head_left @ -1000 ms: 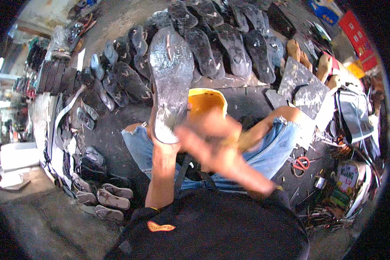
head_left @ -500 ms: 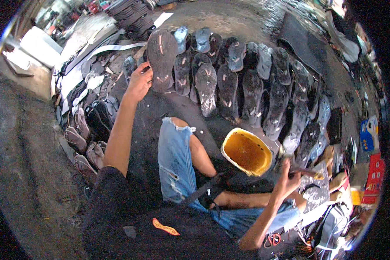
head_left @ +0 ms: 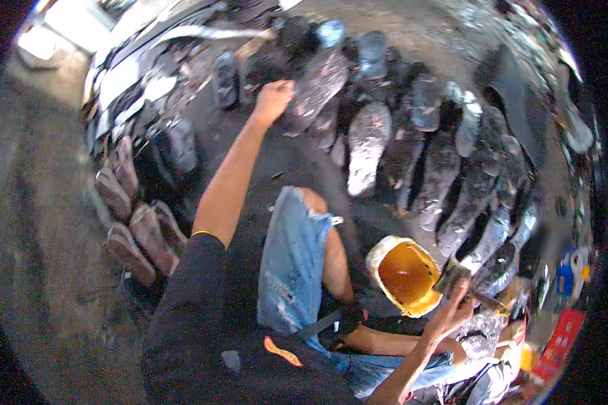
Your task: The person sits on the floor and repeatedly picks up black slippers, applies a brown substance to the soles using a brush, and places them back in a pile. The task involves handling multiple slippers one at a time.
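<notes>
My left hand (head_left: 275,100) is closed at the edge of a dark shoe sole (head_left: 322,86). The sole is tilted and lies over the row of soles in front of me. My right hand (head_left: 454,309) is wrapped round a brush (head_left: 454,275) with a broad dark head, its handle sticking out to the right. The brush head is at the right rim of a cut-open white tub (head_left: 380,255) holding amber-yellow liquid. Whether the head touches the liquid cannot be seen. Beyond the tub, a shiny wet-looking sole (head_left: 369,148) lies among several others.
Several dark and bluish soles (head_left: 441,177) lie in rows ahead and to the right. Grey sandals (head_left: 132,246) sit at my left, with scraps and sheets behind them. A red box (head_left: 559,344) and a blue-and-white container (head_left: 566,275) stand at the far right.
My left hand has moved right with the sole, which has gone from upright to tilted over the row. My right hand has brought the brush to the tub's rim. The view has shifted.
</notes>
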`<state>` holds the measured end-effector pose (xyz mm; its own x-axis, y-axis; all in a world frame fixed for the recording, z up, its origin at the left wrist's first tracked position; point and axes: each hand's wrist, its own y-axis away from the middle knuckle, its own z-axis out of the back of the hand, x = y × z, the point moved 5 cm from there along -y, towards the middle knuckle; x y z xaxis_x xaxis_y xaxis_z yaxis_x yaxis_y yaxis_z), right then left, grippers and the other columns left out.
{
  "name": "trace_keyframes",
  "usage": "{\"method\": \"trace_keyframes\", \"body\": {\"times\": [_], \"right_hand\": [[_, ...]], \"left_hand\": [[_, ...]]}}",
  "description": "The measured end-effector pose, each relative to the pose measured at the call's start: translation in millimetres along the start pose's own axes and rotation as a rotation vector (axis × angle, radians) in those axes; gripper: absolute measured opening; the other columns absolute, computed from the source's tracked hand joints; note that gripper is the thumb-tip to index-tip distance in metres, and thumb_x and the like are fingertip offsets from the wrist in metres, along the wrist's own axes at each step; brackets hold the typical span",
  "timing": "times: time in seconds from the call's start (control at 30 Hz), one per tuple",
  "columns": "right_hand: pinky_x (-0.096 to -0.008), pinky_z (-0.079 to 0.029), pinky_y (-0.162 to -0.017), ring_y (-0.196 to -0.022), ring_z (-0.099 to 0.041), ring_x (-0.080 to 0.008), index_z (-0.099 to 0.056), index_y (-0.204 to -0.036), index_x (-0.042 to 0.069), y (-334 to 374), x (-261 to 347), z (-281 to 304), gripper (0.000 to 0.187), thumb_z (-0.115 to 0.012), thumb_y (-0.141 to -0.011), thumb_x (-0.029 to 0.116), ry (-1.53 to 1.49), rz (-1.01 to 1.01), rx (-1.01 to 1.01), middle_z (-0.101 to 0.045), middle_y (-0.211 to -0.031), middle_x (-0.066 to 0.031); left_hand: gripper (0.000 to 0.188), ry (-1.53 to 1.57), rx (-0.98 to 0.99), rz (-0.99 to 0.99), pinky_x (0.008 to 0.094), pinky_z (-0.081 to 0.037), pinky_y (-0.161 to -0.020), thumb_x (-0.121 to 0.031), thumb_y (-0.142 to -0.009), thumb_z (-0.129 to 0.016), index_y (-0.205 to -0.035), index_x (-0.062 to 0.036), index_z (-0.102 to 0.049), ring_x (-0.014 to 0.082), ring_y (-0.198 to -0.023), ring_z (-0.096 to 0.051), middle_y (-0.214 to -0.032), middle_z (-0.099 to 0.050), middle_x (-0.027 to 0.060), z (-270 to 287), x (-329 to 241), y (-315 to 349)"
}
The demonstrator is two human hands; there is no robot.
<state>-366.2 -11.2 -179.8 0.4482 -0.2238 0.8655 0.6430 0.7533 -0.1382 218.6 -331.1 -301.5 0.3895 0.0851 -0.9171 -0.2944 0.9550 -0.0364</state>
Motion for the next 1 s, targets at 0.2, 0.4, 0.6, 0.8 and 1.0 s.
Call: {"method": "trace_keyframes", "body": {"times": [0.2, 0.4, 0.6, 0.8, 1.0], "right_hand": [[-0.0398, -0.055, -0.097, -0.106, -0.069, -0.0262, -0.069, -0.127, -0.008, 15, -4, 57, 0.045, -0.060, -0.108, 0.032, 0.029, 0.055, -0.062, -0.073, -0.119, -0.0220], [-0.0405, -0.056, -0.095, -0.104, -0.073, -0.0257, -0.074, -0.119, -0.003, 1, -6, 62, 0.033, -0.066, -0.102, 0.025, 0.339, 0.081, 0.193, -0.077, -0.110, -0.0176], [-0.0366, -0.058, -0.079, -0.085, -0.075, -0.0222, -0.077, -0.102, 0.003, 34, 18, -4, 0.020, -0.082, -0.089, 0.017, 0.317, 0.406, 0.322, -0.078, -0.097, -0.0134], [-0.0292, -0.051, -0.081, -0.090, -0.061, -0.0101, -0.071, -0.107, 0.000, 29, -1, 47, 0.023, -0.072, -0.100, 0.021, -0.021, 0.040, 0.091, -0.073, -0.095, -0.0041], [-0.0364, -0.050, -0.079, -0.084, -0.062, -0.0194, -0.064, -0.108, -0.003, 3, -36, 77, 0.028, -0.068, -0.100, 0.024, 0.020, 0.059, 0.046, -0.070, -0.091, -0.0116]], "left_hand": [[0.038, -0.858, -0.587, -0.111, 0.0429, -0.055, -0.096, -0.026, -0.079, -0.082, -0.113, -0.0087, -0.077, 0.0328, -0.108, -0.071, -0.116, -0.075, 0.0153, 149, -43, 154], [0.056, -1.397, -0.289, 0.251, 0.0527, -0.056, -0.083, -0.057, -0.092, -0.067, -0.110, -0.0052, -0.075, 0.0406, -0.096, -0.072, -0.111, -0.073, 0.0208, 324, 130, 187], [0.055, -1.334, -0.445, 0.278, 0.0504, -0.053, -0.083, -0.058, -0.099, -0.059, -0.112, -0.0065, -0.074, 0.0412, -0.098, -0.071, -0.101, -0.075, 0.0193, 373, 138, 179], [0.031, -0.573, -0.224, -0.154, 0.0428, -0.051, -0.094, -0.027, -0.101, -0.069, -0.120, -0.0032, -0.066, 0.0288, -0.107, -0.063, -0.118, -0.067, 0.0208, 175, -105, 291], [0.031, -0.579, 0.274, -0.596, 0.0440, -0.048, -0.106, -0.005, -0.082, -0.081, -0.113, -0.0071, -0.077, 0.0317, -0.124, -0.061, -0.129, -0.072, 0.0093, -18, -180, 407]]}}
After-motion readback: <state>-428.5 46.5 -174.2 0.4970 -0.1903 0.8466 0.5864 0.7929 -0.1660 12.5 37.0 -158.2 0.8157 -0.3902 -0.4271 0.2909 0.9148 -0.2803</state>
